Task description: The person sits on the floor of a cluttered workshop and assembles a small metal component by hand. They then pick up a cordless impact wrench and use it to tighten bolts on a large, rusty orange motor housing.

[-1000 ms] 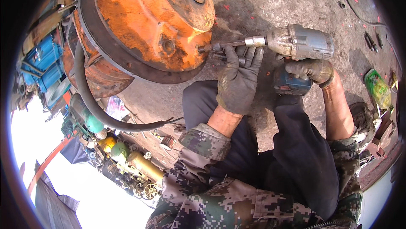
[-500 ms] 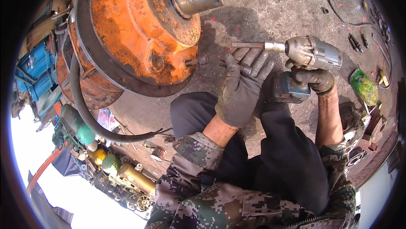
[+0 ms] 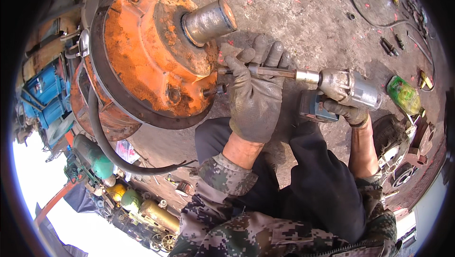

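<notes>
In my gloved left hand, thumb and fingers pinch a socket-head bolt. Its threaded end points at the rim of the rusty orange housing; whether it has entered a hole cannot be made out. My gloved right hand grips the handle of a cordless impact wrench. A long hex bit runs from the wrench's chuck to the bolt head and appears seated in it. Just below, another bolt sticks out of the housing. A thick metal shaft projects from the housing's middle.
A black hose curves along the housing's near side. Loose bolts, a cable and a green-yellow plastic packet lie on the floor at right. Machine parts crowd the lower left.
Both hands have moved left, toward the housing. The bolt now lines up with the hex bit, its thread close to the housing rim; before, it lay apart from the bit in my left fingers.
</notes>
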The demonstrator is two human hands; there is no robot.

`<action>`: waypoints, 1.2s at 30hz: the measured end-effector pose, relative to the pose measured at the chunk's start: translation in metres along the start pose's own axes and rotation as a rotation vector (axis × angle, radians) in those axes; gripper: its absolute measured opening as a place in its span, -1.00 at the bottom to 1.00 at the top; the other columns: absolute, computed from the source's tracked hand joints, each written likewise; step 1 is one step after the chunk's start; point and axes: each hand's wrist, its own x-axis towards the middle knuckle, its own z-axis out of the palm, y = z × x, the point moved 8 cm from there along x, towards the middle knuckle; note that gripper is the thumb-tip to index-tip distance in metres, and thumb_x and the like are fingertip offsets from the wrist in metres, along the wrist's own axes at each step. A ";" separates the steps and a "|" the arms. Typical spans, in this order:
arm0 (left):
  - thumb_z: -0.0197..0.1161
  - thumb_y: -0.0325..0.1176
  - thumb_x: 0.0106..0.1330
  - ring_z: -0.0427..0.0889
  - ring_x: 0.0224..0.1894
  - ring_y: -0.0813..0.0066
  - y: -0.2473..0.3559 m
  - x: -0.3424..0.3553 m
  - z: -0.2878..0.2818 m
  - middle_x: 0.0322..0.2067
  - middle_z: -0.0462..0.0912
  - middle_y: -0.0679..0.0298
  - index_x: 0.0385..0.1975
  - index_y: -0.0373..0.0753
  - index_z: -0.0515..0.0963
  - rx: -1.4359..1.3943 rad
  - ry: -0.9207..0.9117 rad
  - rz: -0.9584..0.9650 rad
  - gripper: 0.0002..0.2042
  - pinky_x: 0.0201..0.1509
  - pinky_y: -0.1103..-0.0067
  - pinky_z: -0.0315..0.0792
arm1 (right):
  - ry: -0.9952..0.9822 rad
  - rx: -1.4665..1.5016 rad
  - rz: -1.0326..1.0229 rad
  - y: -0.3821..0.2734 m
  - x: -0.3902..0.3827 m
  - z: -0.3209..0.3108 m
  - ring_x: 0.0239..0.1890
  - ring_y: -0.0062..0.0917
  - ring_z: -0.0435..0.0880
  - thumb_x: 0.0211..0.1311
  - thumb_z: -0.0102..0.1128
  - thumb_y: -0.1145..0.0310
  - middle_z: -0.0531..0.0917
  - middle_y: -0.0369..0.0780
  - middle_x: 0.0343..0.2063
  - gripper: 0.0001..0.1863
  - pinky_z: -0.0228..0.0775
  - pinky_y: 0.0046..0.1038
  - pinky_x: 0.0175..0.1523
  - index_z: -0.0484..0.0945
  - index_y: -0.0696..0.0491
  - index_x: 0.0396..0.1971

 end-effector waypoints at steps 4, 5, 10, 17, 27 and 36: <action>-0.08 0.08 0.64 0.44 0.38 0.04 0.010 0.001 0.023 0.35 0.41 0.04 0.29 -0.20 0.37 0.146 -0.001 -0.005 -0.50 0.49 0.04 0.37 | 0.013 0.352 0.088 0.014 -0.004 -0.001 0.12 -0.34 0.71 0.24 0.50 0.30 0.64 -0.02 0.18 -0.27 0.61 -0.28 0.26 0.41 0.10 0.38; -0.07 0.07 0.64 0.45 0.37 0.05 0.013 0.000 0.028 0.33 0.42 0.04 0.27 -0.24 0.38 0.124 -0.006 -0.016 -0.50 0.48 0.04 0.38 | -0.026 0.375 0.136 0.013 -0.001 0.000 0.13 -0.31 0.71 0.27 0.48 0.27 0.61 0.03 0.21 -0.23 0.63 -0.27 0.26 0.35 0.11 0.42; 0.08 -0.03 0.62 0.64 0.12 0.20 0.030 0.000 0.039 0.14 0.60 0.04 0.09 -0.31 0.49 0.440 -0.340 0.132 -0.59 0.30 0.30 0.55 | -0.096 0.291 -0.015 -0.032 0.009 0.020 -0.12 -0.45 0.77 0.05 0.55 0.50 0.78 -0.15 -0.11 -0.59 0.65 -0.38 -0.01 0.73 0.15 -0.04; -0.01 -0.20 0.68 0.73 0.05 0.23 0.052 -0.006 0.083 0.09 0.68 0.03 0.18 -0.41 0.48 0.972 -0.207 0.121 -0.63 0.23 0.38 0.57 | -0.154 0.754 0.051 -0.017 0.019 0.045 -0.24 -0.46 0.74 -0.11 0.56 0.59 0.76 -0.16 -0.13 -0.51 0.60 -0.41 -0.14 0.69 0.16 -0.06; 0.16 -0.27 0.58 0.62 0.22 0.04 0.203 -0.030 0.139 0.08 0.70 0.01 0.08 -0.37 0.60 2.145 -0.139 1.136 -0.71 0.46 0.14 0.32 | -0.099 0.496 -0.031 -0.080 0.154 0.018 -0.52 -0.67 0.54 0.10 0.37 0.51 0.63 -0.34 -0.44 -0.56 0.38 -0.57 -0.39 0.63 0.23 0.04; 0.15 -0.30 0.57 0.47 0.37 -0.08 0.234 -0.020 0.106 0.26 0.55 -0.09 0.17 -0.43 0.53 2.080 0.375 0.995 -0.65 0.50 0.10 0.28 | -0.217 0.420 0.117 -0.083 0.263 0.053 -0.59 -0.70 0.44 0.12 0.33 0.51 0.58 -0.39 -0.50 -0.64 0.28 -0.57 -0.45 0.69 0.21 -0.04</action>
